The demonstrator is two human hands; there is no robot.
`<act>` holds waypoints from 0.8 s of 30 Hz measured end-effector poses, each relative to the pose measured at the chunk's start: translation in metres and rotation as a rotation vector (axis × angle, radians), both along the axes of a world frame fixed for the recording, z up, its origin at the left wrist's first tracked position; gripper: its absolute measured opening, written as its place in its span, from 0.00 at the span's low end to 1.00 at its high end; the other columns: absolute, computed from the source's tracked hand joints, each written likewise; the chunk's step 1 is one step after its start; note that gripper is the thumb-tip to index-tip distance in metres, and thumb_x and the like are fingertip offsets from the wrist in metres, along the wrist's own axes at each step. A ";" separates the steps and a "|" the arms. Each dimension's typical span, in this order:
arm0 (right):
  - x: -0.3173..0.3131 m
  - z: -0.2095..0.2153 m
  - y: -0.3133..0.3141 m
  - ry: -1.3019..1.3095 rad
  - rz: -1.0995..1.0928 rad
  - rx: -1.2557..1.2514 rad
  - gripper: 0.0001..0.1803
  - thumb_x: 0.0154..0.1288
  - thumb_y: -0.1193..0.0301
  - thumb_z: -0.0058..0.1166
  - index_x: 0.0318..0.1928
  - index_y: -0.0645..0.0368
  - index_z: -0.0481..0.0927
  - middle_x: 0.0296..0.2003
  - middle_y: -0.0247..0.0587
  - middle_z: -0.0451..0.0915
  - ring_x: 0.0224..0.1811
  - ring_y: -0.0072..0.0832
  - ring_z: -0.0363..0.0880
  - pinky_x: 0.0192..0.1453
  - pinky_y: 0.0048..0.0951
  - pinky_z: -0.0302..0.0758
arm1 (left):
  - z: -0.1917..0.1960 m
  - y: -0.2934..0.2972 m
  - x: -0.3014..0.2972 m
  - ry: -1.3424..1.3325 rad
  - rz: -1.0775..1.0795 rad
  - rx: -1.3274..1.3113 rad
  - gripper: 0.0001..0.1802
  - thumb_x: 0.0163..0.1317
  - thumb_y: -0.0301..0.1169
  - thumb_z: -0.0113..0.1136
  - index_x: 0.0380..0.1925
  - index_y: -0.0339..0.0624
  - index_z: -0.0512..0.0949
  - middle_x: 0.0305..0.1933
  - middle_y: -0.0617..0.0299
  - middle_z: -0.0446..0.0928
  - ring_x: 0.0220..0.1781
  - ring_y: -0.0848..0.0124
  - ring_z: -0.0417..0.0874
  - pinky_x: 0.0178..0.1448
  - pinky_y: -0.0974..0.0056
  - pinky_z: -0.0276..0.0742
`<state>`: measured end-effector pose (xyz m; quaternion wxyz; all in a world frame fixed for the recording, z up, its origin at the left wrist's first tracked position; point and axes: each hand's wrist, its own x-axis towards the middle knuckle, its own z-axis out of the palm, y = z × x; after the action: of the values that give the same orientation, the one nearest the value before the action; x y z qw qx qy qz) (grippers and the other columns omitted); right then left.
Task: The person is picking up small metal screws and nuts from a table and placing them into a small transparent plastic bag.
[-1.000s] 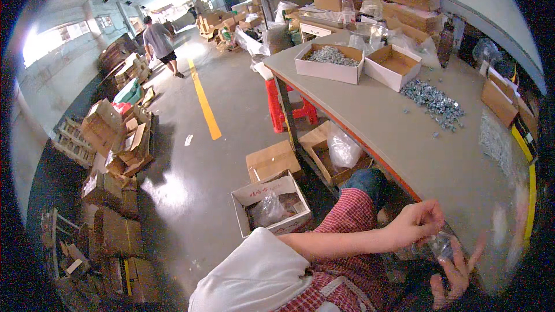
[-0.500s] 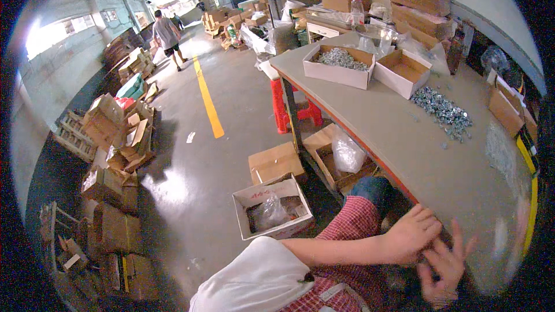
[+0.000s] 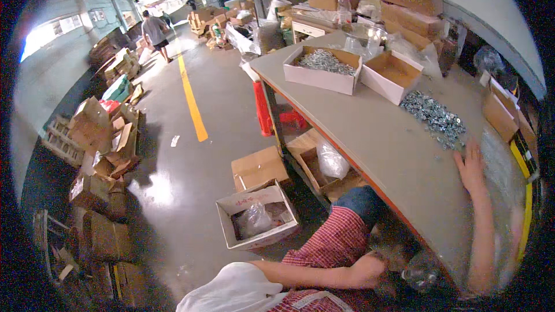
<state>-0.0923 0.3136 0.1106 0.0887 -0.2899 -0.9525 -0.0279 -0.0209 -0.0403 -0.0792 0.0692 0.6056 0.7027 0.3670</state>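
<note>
Pile of metal parts [image 3: 433, 117] on surface [image 3: 370, 118], long axis slanting toward nearer right hand [image 3: 472, 167], its fingers spread by the near end; left hand [image 3: 368, 268] curled, grip unclear.

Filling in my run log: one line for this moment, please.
left hand: beside clear plastic, grip unclear | right hand: by near end of metal-parts pile | table: open box holding metal parts

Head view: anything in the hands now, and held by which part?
Left hand: curled near some clear plastic; whether it grips it, and where, cannot be told. Right hand: nothing visibly held, open beside the metal parts pile.
</note>
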 end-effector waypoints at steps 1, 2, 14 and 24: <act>0.001 0.005 0.001 -0.028 0.021 -0.015 0.37 0.75 0.51 0.41 0.74 0.62 0.53 0.73 0.61 0.55 0.77 0.54 0.49 0.79 0.46 0.47 | 0.006 0.010 0.003 -0.010 -0.025 0.008 0.21 0.51 0.39 0.63 0.42 0.36 0.78 0.40 0.45 0.81 0.49 0.47 0.81 0.60 0.45 0.73; -0.003 0.004 -0.002 -0.033 0.015 -0.018 0.37 0.75 0.51 0.41 0.74 0.62 0.53 0.73 0.61 0.55 0.77 0.54 0.49 0.79 0.46 0.47 | 0.018 0.017 0.002 -0.071 -0.118 -0.248 0.18 0.52 0.39 0.62 0.38 0.37 0.79 0.36 0.45 0.81 0.44 0.46 0.82 0.55 0.44 0.76; -0.009 -0.028 0.002 0.139 0.013 -0.035 0.36 0.75 0.52 0.42 0.73 0.63 0.55 0.71 0.65 0.56 0.72 0.57 0.58 0.74 0.51 0.58 | 0.017 0.042 0.032 -0.459 -0.182 -0.165 0.20 0.51 0.44 0.69 0.34 0.39 0.81 0.32 0.43 0.81 0.39 0.43 0.82 0.44 0.45 0.79; -0.063 -0.044 0.043 0.147 0.177 0.059 0.32 0.76 0.59 0.40 0.73 0.62 0.55 0.73 0.58 0.53 0.72 0.59 0.57 0.74 0.56 0.57 | 0.052 0.042 0.026 -0.602 -0.150 -0.215 0.21 0.55 0.48 0.67 0.36 0.40 0.82 0.35 0.42 0.82 0.38 0.43 0.83 0.43 0.46 0.79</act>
<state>-0.1551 0.3566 0.0671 0.1687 -0.2034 -0.9641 -0.0266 0.0052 0.0017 -0.0269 0.3641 0.5091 0.6389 0.4473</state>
